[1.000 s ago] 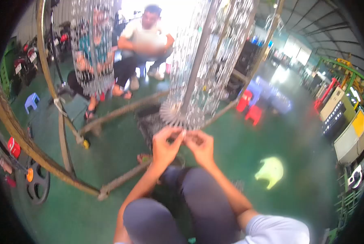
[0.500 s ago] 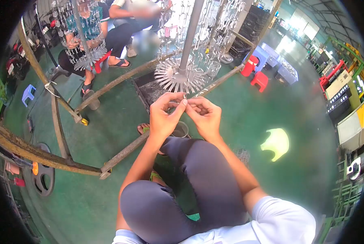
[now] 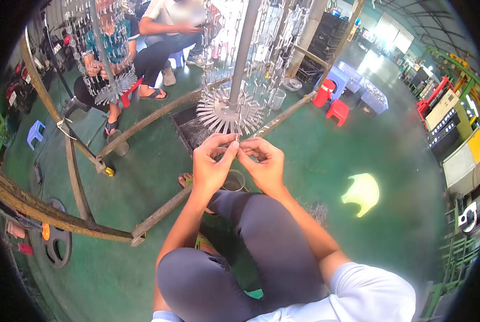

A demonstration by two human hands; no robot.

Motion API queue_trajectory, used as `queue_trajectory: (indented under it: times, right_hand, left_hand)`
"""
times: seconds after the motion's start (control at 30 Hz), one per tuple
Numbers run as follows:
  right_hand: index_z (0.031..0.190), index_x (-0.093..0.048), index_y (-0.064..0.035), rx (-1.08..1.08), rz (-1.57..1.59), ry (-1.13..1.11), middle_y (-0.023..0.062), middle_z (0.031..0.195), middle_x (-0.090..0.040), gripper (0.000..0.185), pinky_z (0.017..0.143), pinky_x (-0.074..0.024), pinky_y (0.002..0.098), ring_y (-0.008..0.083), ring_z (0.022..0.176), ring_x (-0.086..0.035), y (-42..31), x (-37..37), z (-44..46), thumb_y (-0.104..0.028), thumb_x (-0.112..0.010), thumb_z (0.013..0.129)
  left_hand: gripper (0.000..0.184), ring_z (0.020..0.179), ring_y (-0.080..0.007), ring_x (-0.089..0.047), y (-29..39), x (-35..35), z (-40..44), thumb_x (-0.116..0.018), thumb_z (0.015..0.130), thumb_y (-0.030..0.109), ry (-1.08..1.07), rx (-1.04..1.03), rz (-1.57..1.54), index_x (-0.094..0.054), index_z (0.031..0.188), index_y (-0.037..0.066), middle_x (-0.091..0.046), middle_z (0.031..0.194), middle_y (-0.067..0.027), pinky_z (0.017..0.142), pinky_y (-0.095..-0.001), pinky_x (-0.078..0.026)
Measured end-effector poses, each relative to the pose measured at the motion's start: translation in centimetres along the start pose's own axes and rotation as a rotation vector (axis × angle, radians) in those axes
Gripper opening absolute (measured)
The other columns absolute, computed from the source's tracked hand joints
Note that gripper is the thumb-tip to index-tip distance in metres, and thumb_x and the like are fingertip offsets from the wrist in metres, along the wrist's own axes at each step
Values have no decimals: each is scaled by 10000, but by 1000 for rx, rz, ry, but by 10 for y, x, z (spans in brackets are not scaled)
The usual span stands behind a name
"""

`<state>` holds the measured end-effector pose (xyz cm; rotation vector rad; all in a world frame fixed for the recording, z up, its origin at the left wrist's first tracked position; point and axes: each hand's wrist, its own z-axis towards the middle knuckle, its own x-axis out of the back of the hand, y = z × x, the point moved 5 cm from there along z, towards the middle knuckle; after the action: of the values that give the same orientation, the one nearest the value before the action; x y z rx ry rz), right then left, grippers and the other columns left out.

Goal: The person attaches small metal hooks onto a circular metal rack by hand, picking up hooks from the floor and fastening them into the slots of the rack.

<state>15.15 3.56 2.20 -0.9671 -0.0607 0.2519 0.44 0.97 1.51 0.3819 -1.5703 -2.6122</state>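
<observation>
In the middle, the left hand (image 3: 210, 165) and right hand (image 3: 265, 163) pinch a tiny metal bit (image 3: 237, 138) by the spiky wheel's (image 3: 229, 110) bottom edge. Open green floor (image 3: 320, 155) spreads right.

Small piece (image 3: 236, 138) pinched between left hand (image 3: 213, 163) and right hand (image 3: 265, 163): too small to identify, mostly covered by fingertips. Bucket (image 3: 233, 181) partly behind left hand and knee (image 3: 264, 214). Grey pole (image 3: 243, 53) cut off by top edge. Person in teal shirt (image 3: 148, 61) partly screened by hanging strands; second person (image 3: 162, 28) cut off at top, patch blurred. Wire heap (image 3: 317, 213) indistinct, partly behind right forearm.
</observation>
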Motion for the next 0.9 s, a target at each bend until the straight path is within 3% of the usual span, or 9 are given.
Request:
queue_trajectory:
  times: [0.47, 0.57, 0.7, 0.9]
  right_hand:
    - [964, -725, 46, -11, 7, 13, 64, 935, -705, 91, 755, -571, 247, 85, 825, -667, 2, 0, 0, 53, -767, 884]
    - [963, -724, 50, -53, 21, 42, 68, 929, -712, 92, 755, -572, 250, 87, 822, -668, 1, 0, 0, 50, -770, 884]
    - [1009, -710, 29, -8, -98, 44, 43, 890, -705, 142, 728, -546, 241, 76, 790, -653, -2, 2, 1, 20, -774, 884]
    - [1064, -697, 21, 34, -170, 75, 30, 886, -673, 188, 711, -528, 236, 71, 768, -623, -12, 2, 2, 14, -761, 888]
  left_hand:
    - [178, 985, -149, -684, 1, 0, 0, -686, 986, 102, -41, -43, 92, -740, 1111, -14, -706, 1093, -81, 827, -297, -555]
    - [168, 985, -116, -655, 2, -1, 0, -654, 1010, 45, -79, -34, 117, -709, 1116, -73, -676, 1148, -89, 820, -252, -552]
    - [221, 988, -122, -664, -1, -1, 0, -624, 1047, 130, -76, 18, 138, -703, 1139, -55, -708, 1106, -73, 838, -270, -550]
    - [246, 989, -147, -678, -18, 0, -1, -618, 1056, 162, -64, 193, -197, -679, 1171, -48, -722, 1132, -91, 888, -312, -573]
